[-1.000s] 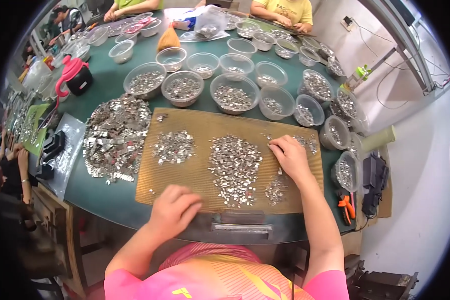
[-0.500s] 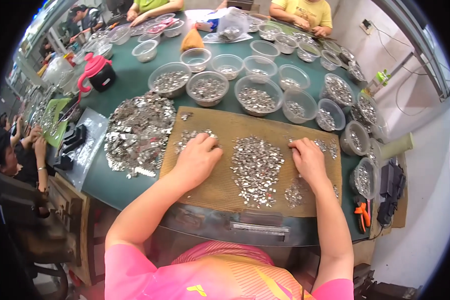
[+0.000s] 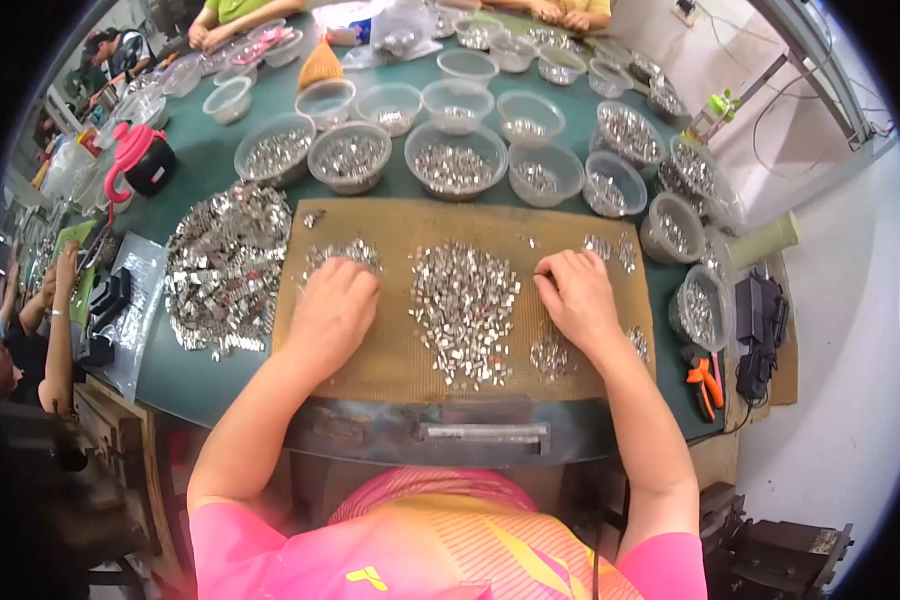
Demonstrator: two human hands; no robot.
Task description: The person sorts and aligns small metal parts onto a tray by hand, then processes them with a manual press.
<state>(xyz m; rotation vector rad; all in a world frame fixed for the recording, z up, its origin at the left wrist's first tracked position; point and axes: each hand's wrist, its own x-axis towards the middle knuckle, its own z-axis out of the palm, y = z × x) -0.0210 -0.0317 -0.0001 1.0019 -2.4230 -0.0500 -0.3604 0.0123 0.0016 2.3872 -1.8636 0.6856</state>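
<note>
My left hand [image 3: 338, 306] rests on the brown ribbed mat [image 3: 390, 375], palm down with fingers curled. It lies just below a small cluster of silvery metal pieces [image 3: 345, 250]. Between my hands spreads a larger pile of small shiny metal pieces [image 3: 462, 310]. At that pile's right side is my right hand [image 3: 578, 298], its thumb and fingers drawn together on the mat. Whatever either hand pinches is hidden. Smaller groups of pieces lie around the right hand: one nearer me [image 3: 549, 356], another beyond its fingertips [image 3: 622, 250].
A big heap of metal strips [image 3: 225, 270] lies left of the mat. Clear plastic bowls [image 3: 456, 162] of metal pieces curve around the far and right sides. Orange-handled pliers [image 3: 705, 385] lie at right, a black-and-pink jug [image 3: 145, 160] at far left. Other people work around the table.
The whole view has shifted, so the table appears further left and higher. Against the mat, both hands have come slightly nearer me, the left one also a little away from the central pile.
</note>
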